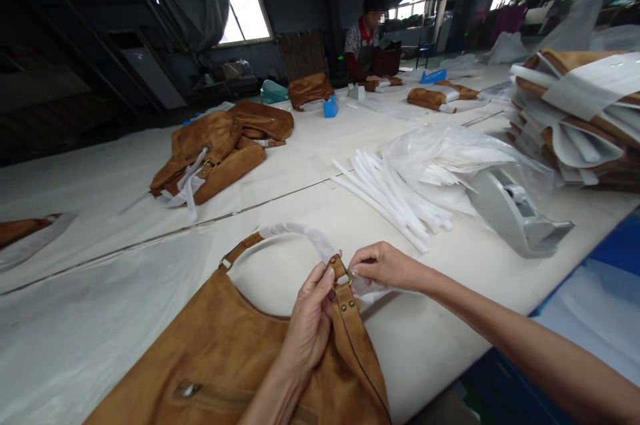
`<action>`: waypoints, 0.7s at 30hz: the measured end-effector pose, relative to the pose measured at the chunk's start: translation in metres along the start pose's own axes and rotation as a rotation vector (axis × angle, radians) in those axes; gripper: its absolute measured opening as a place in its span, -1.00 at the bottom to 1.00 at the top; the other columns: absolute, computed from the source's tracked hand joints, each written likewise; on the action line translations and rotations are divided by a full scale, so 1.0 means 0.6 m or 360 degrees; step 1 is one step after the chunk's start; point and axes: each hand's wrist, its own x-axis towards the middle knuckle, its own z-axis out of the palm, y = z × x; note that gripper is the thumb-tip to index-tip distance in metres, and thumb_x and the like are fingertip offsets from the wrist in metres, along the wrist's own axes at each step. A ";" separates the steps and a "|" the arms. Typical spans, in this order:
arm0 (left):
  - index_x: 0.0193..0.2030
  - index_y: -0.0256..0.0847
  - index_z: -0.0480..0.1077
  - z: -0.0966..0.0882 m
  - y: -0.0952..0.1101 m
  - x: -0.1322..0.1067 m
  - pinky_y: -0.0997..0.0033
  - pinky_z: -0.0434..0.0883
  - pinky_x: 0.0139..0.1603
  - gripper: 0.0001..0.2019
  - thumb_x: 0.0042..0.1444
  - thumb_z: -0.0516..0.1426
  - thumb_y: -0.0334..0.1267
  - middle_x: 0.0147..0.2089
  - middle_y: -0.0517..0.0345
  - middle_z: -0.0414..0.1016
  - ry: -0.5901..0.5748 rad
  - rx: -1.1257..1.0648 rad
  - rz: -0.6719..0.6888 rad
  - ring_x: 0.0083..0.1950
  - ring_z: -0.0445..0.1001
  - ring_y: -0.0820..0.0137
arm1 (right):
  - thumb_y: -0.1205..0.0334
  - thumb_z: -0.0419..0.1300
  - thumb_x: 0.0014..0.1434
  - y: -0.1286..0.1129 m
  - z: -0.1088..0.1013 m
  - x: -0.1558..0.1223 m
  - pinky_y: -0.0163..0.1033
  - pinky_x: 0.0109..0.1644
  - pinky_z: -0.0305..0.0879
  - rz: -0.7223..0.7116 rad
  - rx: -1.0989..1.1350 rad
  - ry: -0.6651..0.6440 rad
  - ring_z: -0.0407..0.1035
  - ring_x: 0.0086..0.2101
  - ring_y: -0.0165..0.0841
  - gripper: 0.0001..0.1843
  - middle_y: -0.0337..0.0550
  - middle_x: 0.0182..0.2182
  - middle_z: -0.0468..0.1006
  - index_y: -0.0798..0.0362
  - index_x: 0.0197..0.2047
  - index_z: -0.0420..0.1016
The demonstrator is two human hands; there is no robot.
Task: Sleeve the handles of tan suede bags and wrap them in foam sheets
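A brown leather handbag (240, 338) lies on the table in front of me, with a zipped pocket on its face. Its shoulder strap (295, 230) arches up, wrapped in white film along the middle. My left hand (313, 308) grips the strap's end beside a metal ring (344, 277), thumb on top. Right of that ring, my right hand (377, 265) is closed in a pinch at a strip of thin white wrapping film (373, 295); the fingertips partly hide what they hold.
White foam rods (385, 201) and a clear plastic bag (445, 151) lie ahead, next to a grey tape dispenser (520, 211). Brown bags (225, 151) rest farther left; a wrapped stack (580, 111) stands right. A co-worker (365, 38) is across the table.
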 end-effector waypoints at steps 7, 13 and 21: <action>-0.04 -0.19 0.47 -0.004 -0.004 0.000 0.38 0.58 -0.20 -0.61 -0.01 0.39 -0.22 -0.15 0.09 0.60 -0.0008 -0.0052 -0.0036 -0.30 0.60 0.33 | 0.34 0.13 0.00 0.016 0.022 0.017 -0.41 -0.45 0.10 -0.0132 0.0069 0.0010 0.22 -0.54 -0.50 -0.91 -0.34 -0.59 0.41 0.10 -0.40 0.47; 0.03 -0.18 0.46 -0.002 0.010 -0.010 0.43 0.56 -0.37 -0.57 0.02 0.36 -0.19 0.04 0.00 0.55 -0.0074 -0.0022 -0.0043 -0.38 0.57 0.39 | 0.25 0.16 0.06 0.017 0.012 0.016 -0.40 -0.49 0.08 0.0050 -0.0056 0.0000 0.20 -0.59 -0.52 -0.87 -0.37 -0.65 0.37 0.10 -0.46 0.46; 0.07 -0.21 0.48 -0.011 0.007 -0.003 0.38 0.54 -0.24 -0.56 0.02 0.35 -0.20 -0.08 -0.02 0.60 -0.0220 0.0012 -0.0043 -0.28 0.58 0.31 | 0.15 0.27 -0.02 -0.011 -0.007 0.030 -0.44 -0.66 -0.23 0.0416 0.0210 -0.0437 -0.06 -0.71 -0.62 -0.78 -0.42 -0.72 0.28 0.10 -0.52 0.38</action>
